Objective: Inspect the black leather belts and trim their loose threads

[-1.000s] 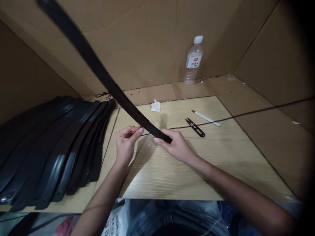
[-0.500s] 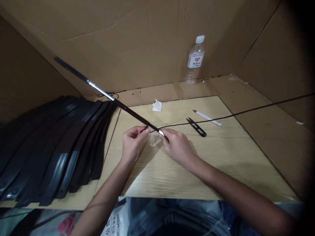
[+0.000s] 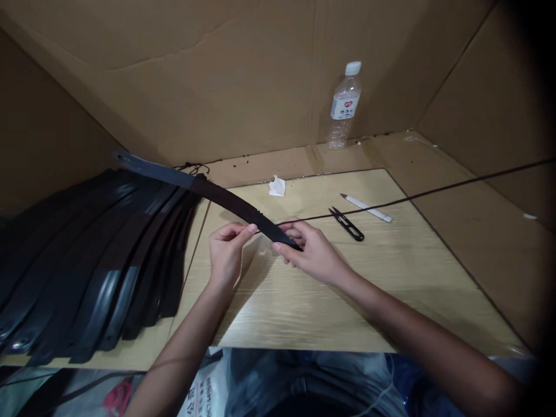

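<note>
My right hand (image 3: 315, 255) pinches the near end of a long black strap (image 3: 217, 197), which reaches up and left over the wooden board (image 3: 330, 301). My left hand (image 3: 226, 258) is closed beside it, thumb and finger pinching something thin at the strap's edge; I cannot make out what. A thin black thread (image 3: 434, 191) runs from the hands toward the right edge of the view. Both hands hover just above the board.
A fan of several black straps (image 3: 95, 260) lies at the left. Black thread snips (image 3: 347, 225), a white pencil-like stick (image 3: 367, 208) and a crumpled white scrap (image 3: 277, 186) lie on the board. A water bottle (image 3: 344, 104) stands against the cardboard walls (image 3: 243, 75).
The strap's far end has swung down from high at the upper left to just above the strap pile, and it has turned flat. Both hands stayed nearly in place.
</note>
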`<state>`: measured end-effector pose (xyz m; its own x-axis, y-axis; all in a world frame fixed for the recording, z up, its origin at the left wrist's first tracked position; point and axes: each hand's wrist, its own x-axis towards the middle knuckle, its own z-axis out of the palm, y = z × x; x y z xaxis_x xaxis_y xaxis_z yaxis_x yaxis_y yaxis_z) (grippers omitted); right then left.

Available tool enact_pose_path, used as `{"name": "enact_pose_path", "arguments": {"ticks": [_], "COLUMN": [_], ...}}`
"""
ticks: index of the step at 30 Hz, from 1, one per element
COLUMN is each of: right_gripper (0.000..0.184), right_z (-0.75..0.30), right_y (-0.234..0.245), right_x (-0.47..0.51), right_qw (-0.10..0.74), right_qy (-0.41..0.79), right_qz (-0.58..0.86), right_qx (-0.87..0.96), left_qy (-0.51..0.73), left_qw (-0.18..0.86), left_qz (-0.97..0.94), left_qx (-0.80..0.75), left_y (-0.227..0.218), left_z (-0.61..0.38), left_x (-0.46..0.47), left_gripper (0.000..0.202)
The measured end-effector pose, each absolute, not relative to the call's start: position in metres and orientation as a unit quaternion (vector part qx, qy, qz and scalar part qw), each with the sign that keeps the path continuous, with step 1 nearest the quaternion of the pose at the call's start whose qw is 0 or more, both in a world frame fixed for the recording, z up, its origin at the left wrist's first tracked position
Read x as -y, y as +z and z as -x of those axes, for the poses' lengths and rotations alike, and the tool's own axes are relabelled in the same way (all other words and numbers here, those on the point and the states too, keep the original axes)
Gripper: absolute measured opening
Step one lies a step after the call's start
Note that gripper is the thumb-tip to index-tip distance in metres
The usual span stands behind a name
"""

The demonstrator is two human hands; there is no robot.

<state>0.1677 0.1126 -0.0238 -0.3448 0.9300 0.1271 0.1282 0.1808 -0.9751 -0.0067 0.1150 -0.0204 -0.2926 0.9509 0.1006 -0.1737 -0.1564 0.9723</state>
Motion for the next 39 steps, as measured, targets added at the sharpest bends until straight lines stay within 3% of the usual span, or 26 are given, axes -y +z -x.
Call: {"name": "enact_pose_path", "arguments": {"ticks": [9,13,19,25,33,36,39], "right_gripper": [0.021,0.029,0.024,0.022,0.013,0.015,0.025], "right_z": [-0.162,-0.163,-0.167,-0.165,-0.162,-0.164,-0.168], "right_y": [-0.028,-0.025,-0.023,-0.024,-0.026,-0.025,-0.021], "right_x": [-0.103,-0.107,-0.112,-0.105,-0.097,-0.102,-0.108], "right_qw": [0.373,0.417,0.478,0.507,0.443,0.450,0.444], "right_qy": [0.200,0.253,0.283,0.195,0.033,0.088,0.222], "right_qz": [0.480,0.433,0.430,0.451,0.465,0.459,0.450], "right_qx": [0.768,0.758,0.712,0.708,0.766,0.761,0.742], "left_qy": [0.614,0.615,0.628,0.659,0.641,0.644,0.652], "left_qw": [0.385,0.401,0.437,0.379,0.471,0.476,0.495], "left_qz": [-0.437,-0.437,-0.431,-0.417,-0.377,-0.392,-0.399], "left_qx": [-0.532,-0.519,-0.478,-0.498,-0.475,-0.453,-0.413], "left_y": [-0.017,-0.018,-0.021,-0.018,-0.021,-0.022,-0.019], "left_z": [-0.003,0.002,0.005,-0.001,-0.008,-0.004,0.001], "left_x": [-0.109,-0.110,-0.110,-0.107,-0.108,-0.109,-0.111], "left_gripper": [0.022,0.024,0.017,0.019,0.024,0.023,0.019]}}
